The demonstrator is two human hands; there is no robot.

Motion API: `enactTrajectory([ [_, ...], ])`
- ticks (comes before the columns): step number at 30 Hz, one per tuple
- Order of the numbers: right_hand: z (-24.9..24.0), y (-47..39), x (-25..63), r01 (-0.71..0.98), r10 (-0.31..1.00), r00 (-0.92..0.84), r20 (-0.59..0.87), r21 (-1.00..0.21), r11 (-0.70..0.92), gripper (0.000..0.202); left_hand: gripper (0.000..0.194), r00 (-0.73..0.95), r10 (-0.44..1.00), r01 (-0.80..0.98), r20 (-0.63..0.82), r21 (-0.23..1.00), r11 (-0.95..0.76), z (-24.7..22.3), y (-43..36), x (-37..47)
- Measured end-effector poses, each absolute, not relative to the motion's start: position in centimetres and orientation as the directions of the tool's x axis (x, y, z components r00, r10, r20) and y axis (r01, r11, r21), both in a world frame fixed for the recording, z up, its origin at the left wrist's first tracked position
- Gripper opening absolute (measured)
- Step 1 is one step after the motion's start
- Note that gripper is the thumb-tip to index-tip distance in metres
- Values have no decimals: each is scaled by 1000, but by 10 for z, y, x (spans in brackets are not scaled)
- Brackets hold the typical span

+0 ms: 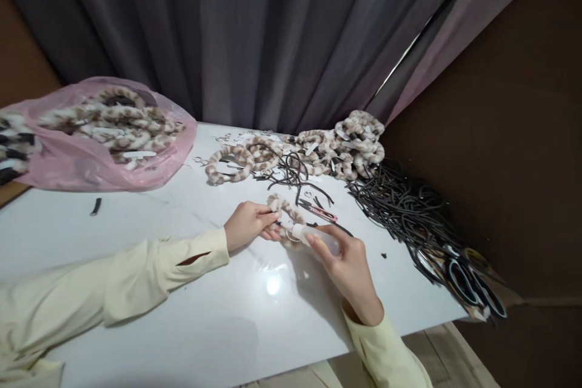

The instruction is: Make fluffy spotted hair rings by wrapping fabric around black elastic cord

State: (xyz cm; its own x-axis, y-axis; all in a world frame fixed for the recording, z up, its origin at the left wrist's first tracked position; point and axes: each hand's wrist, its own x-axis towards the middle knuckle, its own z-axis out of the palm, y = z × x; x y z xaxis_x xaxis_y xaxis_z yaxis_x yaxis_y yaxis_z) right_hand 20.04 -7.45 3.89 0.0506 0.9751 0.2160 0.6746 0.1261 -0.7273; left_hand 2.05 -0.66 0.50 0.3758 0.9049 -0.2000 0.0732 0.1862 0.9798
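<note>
The left hand (248, 225) pinches the fur ring (291, 212) beside it, the right (348, 254) grips the bottle (321, 239) over it, and a hard squeeze could smear the fur!

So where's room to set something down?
Bare white table shows between the cream sleeves and, save a black strip, between left sleeve and pink plastic bag. Fluffy spotted rings and black cords crowd the back and right.
</note>
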Motion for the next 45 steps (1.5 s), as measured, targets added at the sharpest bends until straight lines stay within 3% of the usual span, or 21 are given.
enactTrajectory([
  [32, 36, -76, 202, 656, 970, 75, 229, -744, 125, 30, 22, 354, 910, 70, -215, 977, 203, 9, -9, 21],
  [35, 38, -76, 208, 527, 949, 196, 247, -843, 110, 28, 25, 352, 910, 56, -221, 975, 215, 10, -8, 21],
  [39, 46, -73, 226, 59, 962, 226, 153, -988, 143, 24, 25, 350, 905, 48, -240, 970, 239, 12, -9, 21],
  [42, 51, -67, 242, -251, 991, 129, 46, -965, 78, 19, 25, 349, 902, 10, -253, 964, 266, 13, -9, 21],
  [45, 55, -57, 257, -342, 997, 80, -17, -940, 12, 22, 28, 363, 896, -30, -255, 958, 285, 13, -8, 20],
])
